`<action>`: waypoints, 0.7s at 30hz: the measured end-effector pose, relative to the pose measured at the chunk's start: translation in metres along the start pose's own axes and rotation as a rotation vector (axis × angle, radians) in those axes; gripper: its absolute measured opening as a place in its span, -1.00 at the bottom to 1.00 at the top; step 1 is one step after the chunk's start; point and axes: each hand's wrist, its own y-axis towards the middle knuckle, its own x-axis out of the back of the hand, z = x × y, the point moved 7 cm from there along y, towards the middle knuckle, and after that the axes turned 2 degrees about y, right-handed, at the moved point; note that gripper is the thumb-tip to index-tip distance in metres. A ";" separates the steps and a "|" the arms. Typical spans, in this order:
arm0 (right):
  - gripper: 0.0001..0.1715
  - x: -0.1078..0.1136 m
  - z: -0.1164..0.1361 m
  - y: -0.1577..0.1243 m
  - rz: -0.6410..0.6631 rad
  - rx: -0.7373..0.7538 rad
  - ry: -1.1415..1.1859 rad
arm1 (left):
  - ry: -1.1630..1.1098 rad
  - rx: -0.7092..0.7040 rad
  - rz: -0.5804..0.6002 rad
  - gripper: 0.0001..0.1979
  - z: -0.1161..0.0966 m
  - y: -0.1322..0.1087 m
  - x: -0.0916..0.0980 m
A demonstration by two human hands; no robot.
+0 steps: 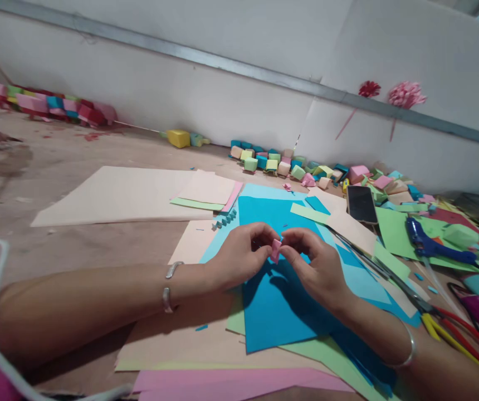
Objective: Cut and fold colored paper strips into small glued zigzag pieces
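Observation:
Between the fingertips of both hands is a small folded piece of pink paper, held above a blue paper sheet. My left hand pinches it from the left with thumb and fingers. From the right, my right hand grips it the same way, and a tiny bit of blue shows at its fingertips. A zigzag-folded dark teal paper strip lies just beyond my left hand. Scissors with red and yellow handles rest to the right of my right hand.
Small folded paper boxes line the wall in several colours. On the right are a phone, a blue glue gun and a green paper sheet. A large pale sheet lies at left. Paper flowers stand against the wall.

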 end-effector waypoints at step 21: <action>-0.77 0.003 -0.019 0.000 0.006 -0.258 0.239 | -0.049 0.110 0.110 -0.77 0.013 -0.009 -0.015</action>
